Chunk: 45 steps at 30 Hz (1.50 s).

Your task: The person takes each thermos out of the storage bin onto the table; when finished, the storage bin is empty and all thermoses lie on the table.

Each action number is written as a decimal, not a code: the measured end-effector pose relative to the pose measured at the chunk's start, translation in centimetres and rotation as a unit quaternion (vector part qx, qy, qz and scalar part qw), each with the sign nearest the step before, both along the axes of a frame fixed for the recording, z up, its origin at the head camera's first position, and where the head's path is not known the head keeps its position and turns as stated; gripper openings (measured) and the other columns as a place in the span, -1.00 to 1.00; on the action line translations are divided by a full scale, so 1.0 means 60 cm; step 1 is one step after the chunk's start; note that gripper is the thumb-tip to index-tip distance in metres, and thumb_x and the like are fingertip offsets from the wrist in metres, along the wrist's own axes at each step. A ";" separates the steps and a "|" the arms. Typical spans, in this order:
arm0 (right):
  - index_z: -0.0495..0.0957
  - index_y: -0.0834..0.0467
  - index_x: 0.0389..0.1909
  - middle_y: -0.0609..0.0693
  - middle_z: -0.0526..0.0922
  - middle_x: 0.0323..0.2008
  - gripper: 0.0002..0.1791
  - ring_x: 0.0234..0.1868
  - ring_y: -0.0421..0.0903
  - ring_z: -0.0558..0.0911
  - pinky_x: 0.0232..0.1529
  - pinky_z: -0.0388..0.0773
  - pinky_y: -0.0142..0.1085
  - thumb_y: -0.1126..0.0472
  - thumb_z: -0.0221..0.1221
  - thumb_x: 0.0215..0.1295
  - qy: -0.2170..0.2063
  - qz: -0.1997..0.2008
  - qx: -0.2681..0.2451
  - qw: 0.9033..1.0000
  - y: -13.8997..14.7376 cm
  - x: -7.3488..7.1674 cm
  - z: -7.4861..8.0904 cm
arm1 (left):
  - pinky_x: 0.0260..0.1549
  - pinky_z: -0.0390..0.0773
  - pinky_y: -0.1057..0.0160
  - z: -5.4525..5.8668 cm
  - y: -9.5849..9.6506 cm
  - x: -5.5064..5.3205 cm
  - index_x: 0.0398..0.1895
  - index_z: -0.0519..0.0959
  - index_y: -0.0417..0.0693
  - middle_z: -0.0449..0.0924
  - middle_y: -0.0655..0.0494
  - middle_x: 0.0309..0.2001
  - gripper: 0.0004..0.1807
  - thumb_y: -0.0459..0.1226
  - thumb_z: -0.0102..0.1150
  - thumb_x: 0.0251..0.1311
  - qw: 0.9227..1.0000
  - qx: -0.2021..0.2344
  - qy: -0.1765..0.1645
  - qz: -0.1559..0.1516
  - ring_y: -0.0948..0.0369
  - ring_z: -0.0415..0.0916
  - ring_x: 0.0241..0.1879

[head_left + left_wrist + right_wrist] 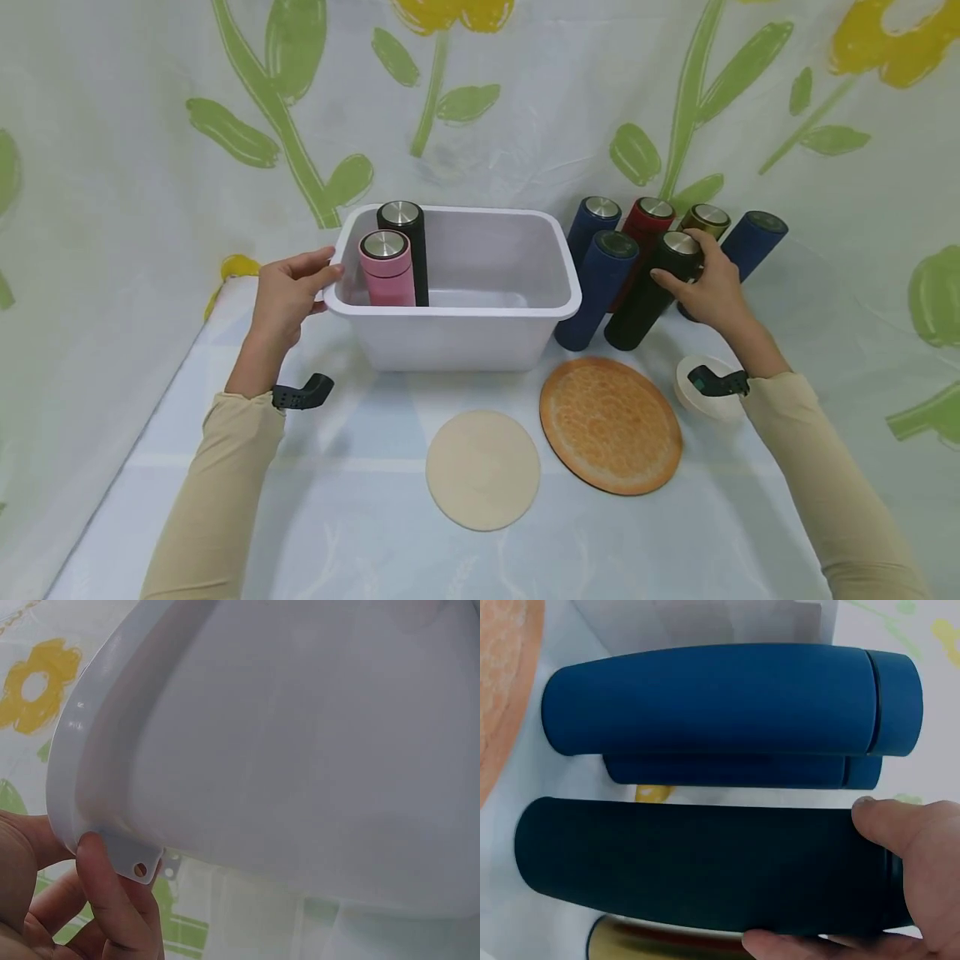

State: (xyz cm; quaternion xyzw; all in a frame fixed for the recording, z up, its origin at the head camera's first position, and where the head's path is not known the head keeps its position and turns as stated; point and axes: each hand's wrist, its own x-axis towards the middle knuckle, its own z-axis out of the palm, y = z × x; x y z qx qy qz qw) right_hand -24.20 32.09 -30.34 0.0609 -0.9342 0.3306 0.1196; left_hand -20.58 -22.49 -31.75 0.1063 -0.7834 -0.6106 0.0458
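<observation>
My left hand [287, 298] holds the left end of a white plastic tub [450, 343], thumb over the rim and fingers below. In the left wrist view, the thumb and fingers pinch the tub's lip [64, 780] beside a tab with a hole. Inside the tub, at its left end, stand a pink thermos [388, 279] and a taller black thermos [418, 250]. My right hand [716, 292] grips a dark thermos with a steel-topped lid [641, 308] near its top, thumb on one side and fingers on the other, as the right wrist view [705, 862] also shows.
Right of the tub stand blue thermoses [596, 287], a red one [651, 218], a gold one [707, 218] and another blue one [757, 237]. In front lie a beige disc [483, 471], a brown patterned round mat [611, 427] and a small white round object [701, 398]. A flowered curtain [525, 100] hangs behind.
</observation>
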 end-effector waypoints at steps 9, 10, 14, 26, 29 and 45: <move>-0.03 0.19 0.56 0.42 0.31 0.32 0.00 0.24 0.45 0.39 0.12 0.38 0.32 -0.04 0.32 0.30 -0.010 0.007 -0.008 1.000 0.004 -0.001 0.000 | -0.29 0.59 0.44 0.001 0.000 0.003 0.39 0.47 0.05 0.49 0.05 0.21 -0.41 -0.03 0.26 0.33 1.000 0.007 -0.006 0.002 0.24 0.47 -0.03; -0.05 0.18 0.57 0.42 0.30 0.33 0.03 0.25 0.45 0.38 0.13 0.37 0.32 -0.06 0.33 0.29 -0.011 0.005 -0.004 1.000 0.005 0.000 0.000 | -0.30 0.58 0.44 0.001 0.000 0.003 0.39 0.47 0.05 0.50 0.05 0.20 -0.41 -0.03 0.26 0.33 1.000 0.008 -0.008 0.003 0.24 0.47 -0.04; -0.23 0.12 0.61 0.38 0.15 0.45 0.18 0.37 0.43 0.23 0.23 0.21 0.37 -0.14 0.35 0.24 -0.011 -0.005 0.016 1.000 0.007 0.005 0.005 | -0.30 0.59 0.44 0.000 0.001 0.002 0.39 0.47 0.07 0.49 0.05 0.21 -0.41 -0.02 0.26 0.32 1.000 0.007 -0.007 0.002 0.23 0.47 -0.04; -0.20 0.07 0.62 0.29 0.06 0.51 0.15 0.48 0.27 0.12 0.27 0.19 0.34 -0.05 0.38 0.23 0.045 -0.002 0.009 0.999 -0.003 0.029 0.025 | -0.29 0.60 0.43 0.002 0.000 0.000 0.38 0.49 0.06 0.50 0.07 0.19 -0.42 -0.02 0.27 0.31 1.000 0.011 -0.004 0.005 0.25 0.48 -0.03; -0.17 0.08 0.62 0.20 0.02 0.54 0.13 0.51 0.19 0.06 0.27 0.23 0.30 -0.02 0.37 0.24 0.060 -0.001 0.011 0.998 -0.008 0.035 0.029 | -0.30 0.60 0.43 0.002 0.000 -0.001 0.37 0.49 0.07 0.51 0.08 0.18 -0.42 -0.03 0.28 0.31 1.000 0.014 -0.006 0.008 0.25 0.49 -0.04; 0.13 0.09 0.56 0.13 0.25 0.46 0.01 0.44 0.09 0.25 0.30 0.29 0.18 0.05 0.45 0.15 0.163 0.008 0.027 0.986 -0.058 0.066 0.064 | -0.30 0.59 0.44 0.002 0.000 0.001 0.38 0.48 0.07 0.50 0.06 0.20 -0.41 -0.02 0.26 0.32 1.000 0.010 -0.002 0.004 0.25 0.49 -0.03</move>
